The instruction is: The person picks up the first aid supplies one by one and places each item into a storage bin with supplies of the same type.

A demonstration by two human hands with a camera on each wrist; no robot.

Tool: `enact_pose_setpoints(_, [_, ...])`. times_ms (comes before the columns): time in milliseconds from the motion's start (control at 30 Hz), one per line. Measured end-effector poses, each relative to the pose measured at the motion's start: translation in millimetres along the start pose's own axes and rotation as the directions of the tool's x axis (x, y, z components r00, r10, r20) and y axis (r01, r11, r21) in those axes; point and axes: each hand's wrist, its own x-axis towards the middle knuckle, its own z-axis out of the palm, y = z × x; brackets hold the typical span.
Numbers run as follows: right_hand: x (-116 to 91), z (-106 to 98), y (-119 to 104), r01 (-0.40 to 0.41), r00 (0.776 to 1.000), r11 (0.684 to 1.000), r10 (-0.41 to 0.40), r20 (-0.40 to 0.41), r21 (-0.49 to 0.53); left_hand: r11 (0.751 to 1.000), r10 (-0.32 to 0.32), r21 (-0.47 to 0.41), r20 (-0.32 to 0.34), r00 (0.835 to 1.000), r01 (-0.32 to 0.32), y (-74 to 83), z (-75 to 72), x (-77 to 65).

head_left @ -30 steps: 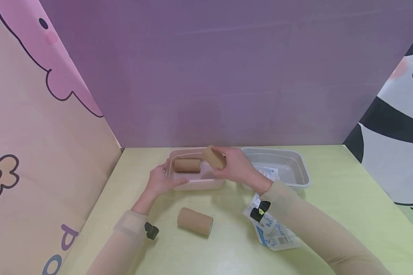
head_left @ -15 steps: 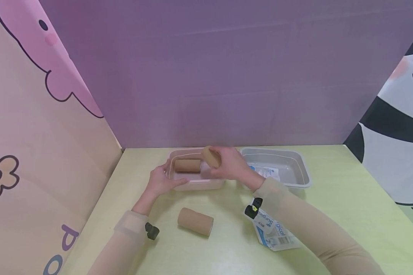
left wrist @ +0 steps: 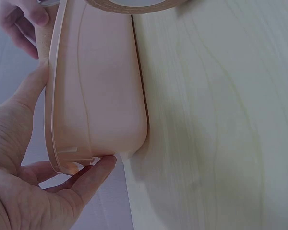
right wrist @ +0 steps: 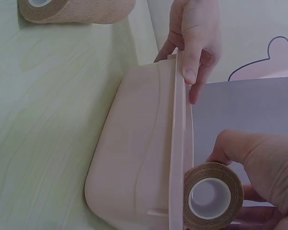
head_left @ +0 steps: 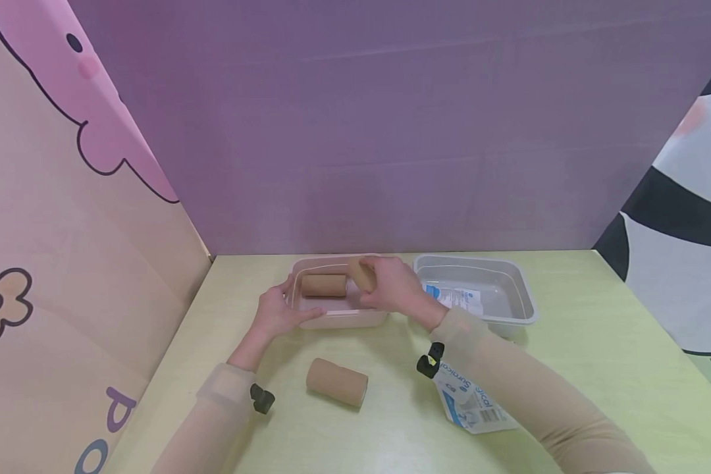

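Note:
My left hand (head_left: 275, 311) grips the left end of a pink plastic bin (head_left: 349, 320); in the left wrist view the thumb lies along the rim and the fingers bend round the end wall. A tan bandage roll (head_left: 324, 286) lies on its side inside the bin. Over the bin's right end, my right hand (head_left: 395, 284) holds a second bandage roll (head_left: 360, 274) tilted between thumb and fingers. Its white hollow core shows in the right wrist view, where the roll (right wrist: 236, 195) is beside the rim. A third bandage roll (head_left: 336, 382) lies on the table in front.
Right of the pink bin stands a grey bin (head_left: 518, 299) with a white and blue packet (head_left: 463, 300) inside. Another printed packet (head_left: 476, 408) lies on the table, partly under the right forearm. A purple wall (head_left: 355, 131) rises behind the bins.
My right hand has shifted slightly left and lower with the bandage roll, over the pink bin. The left hand keeps its grip on the bin, and the roll on the table stays put.

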Motion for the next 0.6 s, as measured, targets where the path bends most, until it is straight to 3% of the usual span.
enact_pose_setpoints(600, [1, 7, -12, -0.01, 1.0, 0.986, 0.014, 0.019, -0.167, 1.0, 0.003, -0.017, -0.007, 1.0, -0.003, 0.0, 0.7, -2.8])
